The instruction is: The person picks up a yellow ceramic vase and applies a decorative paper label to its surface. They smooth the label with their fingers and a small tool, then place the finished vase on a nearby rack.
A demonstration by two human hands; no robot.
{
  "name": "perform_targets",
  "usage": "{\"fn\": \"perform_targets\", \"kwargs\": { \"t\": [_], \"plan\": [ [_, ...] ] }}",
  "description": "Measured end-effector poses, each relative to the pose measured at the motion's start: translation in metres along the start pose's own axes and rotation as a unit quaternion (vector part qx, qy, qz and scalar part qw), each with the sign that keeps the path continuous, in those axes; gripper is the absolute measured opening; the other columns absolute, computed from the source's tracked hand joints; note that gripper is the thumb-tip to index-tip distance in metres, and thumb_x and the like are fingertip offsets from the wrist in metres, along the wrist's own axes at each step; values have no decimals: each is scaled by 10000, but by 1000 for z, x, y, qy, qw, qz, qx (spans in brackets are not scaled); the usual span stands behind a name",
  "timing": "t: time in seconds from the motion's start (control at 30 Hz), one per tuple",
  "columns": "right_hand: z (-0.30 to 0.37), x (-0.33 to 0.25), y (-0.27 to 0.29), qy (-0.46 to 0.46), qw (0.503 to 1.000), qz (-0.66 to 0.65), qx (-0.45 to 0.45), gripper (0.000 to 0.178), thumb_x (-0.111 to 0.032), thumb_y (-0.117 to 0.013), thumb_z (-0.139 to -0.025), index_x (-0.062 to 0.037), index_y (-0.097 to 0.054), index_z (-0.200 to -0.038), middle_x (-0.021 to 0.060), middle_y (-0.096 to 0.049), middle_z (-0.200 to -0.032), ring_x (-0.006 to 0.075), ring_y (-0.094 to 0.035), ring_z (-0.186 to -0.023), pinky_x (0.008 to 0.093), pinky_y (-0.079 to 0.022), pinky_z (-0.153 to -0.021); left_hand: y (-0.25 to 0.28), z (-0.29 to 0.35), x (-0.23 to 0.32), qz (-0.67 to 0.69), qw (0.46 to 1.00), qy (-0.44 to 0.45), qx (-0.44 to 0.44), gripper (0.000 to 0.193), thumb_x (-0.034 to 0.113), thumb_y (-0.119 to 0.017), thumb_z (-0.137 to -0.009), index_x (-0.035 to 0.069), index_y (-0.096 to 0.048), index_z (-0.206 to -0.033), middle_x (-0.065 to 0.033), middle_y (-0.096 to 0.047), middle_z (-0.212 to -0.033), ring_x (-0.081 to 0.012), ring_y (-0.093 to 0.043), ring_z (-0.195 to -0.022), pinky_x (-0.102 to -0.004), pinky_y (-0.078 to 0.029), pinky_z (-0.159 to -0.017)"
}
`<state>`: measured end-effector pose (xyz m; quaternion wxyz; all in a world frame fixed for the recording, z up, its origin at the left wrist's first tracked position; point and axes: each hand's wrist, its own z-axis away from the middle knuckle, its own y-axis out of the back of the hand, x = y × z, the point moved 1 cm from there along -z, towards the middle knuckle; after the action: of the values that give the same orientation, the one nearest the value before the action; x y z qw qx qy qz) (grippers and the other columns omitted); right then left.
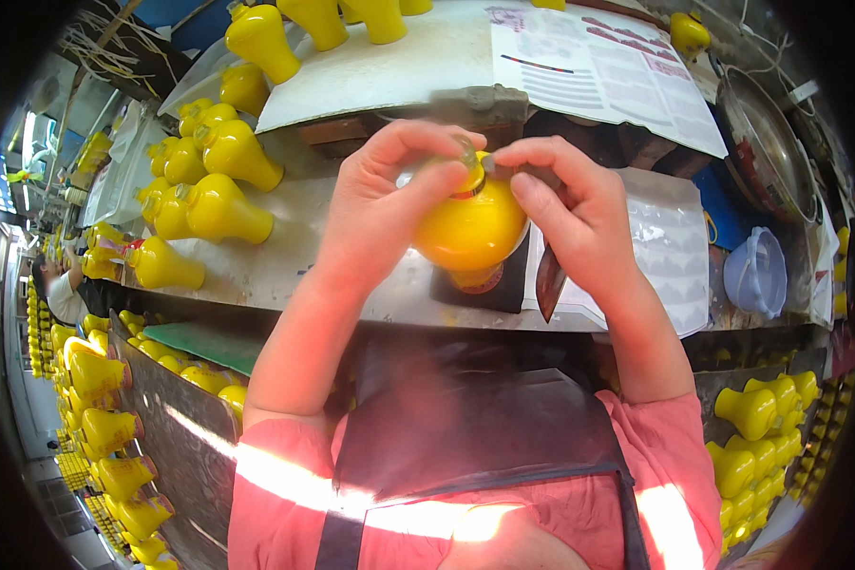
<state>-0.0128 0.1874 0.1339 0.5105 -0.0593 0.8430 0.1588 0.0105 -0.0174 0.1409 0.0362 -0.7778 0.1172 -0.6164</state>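
A glossy yellow vase-shaped bottle [472, 226], broad at the shoulders and narrow at the foot, stands in front of me on a dark square pad [505, 290]. The thumb and index finger of my left hand [389, 185] are closed around its neck. On the other side of the neck, the thumb and fingers of my right hand [570, 204] pinch together, and a small greyish bit shows at their tips. Just below my right palm points a dark brown pointed blade [549, 285]; I cannot tell whether that hand holds it. My fingers partly cover the bottle's mouth.
More yellow bottles [223, 204] stand to the left, along the far edge and on racks at both sides. Printed sheets [603, 85] lie at the far right and under my right arm. A lilac basket [756, 274] and round metal pan [769, 142] sit at right.
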Motion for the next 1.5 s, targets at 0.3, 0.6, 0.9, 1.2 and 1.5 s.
{"fn": "perform_targets", "kwargs": {
  "t": [0.3,0.6,0.9,1.2,1.5],
  "plan": [
    [15,-36,-10,-85,994,57,-21,209,-48,-589,-970,-68,-670,-1161,68,-653,-618,160,-634,-423,287,-476,-490,9,7,7,-340,922,-183,37,163,6,-757,-876,40,-730,-1033,-67,-701,-1121,-187,-647,-1094,-324,-494,-1002],
    [26,-6,-13,161,974,157,-4,193,34,-634,-965,-33,-702,-1133,90,-732,-935,124,-618,-608,298,-463,-550,-8,5,21,-540,775,-315,93,202,294,-776,-792,138,-656,-746,-52,-639,-772,-280,-620,-821,-445,-428,-815],
    [-5,-6,-2,-98,986,-99,-91,194,-10,-581,-995,-15,-665,-1170,31,-697,-1006,-5,-402,-496,165,-292,-460,-4,47,36,-561,777,-277,63,143,226,-790,-761,118,-698,-757,-42,-667,-877,-280,-614,-893,-417,-465,-806],
    [-63,6,-29,-4,942,-291,-170,223,-69,-533,-1032,3,-638,-1215,164,-751,-915,50,-391,-363,189,-269,-384,74,149,167,-589,728,-229,264,100,92,-753,-845,13,-712,-891,-99,-688,-849,-196,-657,-769,-321,-519,-697],
    [-93,48,-44,-102,937,-299,-147,274,-144,-536,-1054,-4,-599,-1281,122,-715,-847,70,-385,-346,230,-248,-341,183,266,287,-718,457,55,522,286,362,-754,-888,77,-759,-859,-46,-719,-785,-154,-679,-714,-320,-529,-697]
  ]
}}
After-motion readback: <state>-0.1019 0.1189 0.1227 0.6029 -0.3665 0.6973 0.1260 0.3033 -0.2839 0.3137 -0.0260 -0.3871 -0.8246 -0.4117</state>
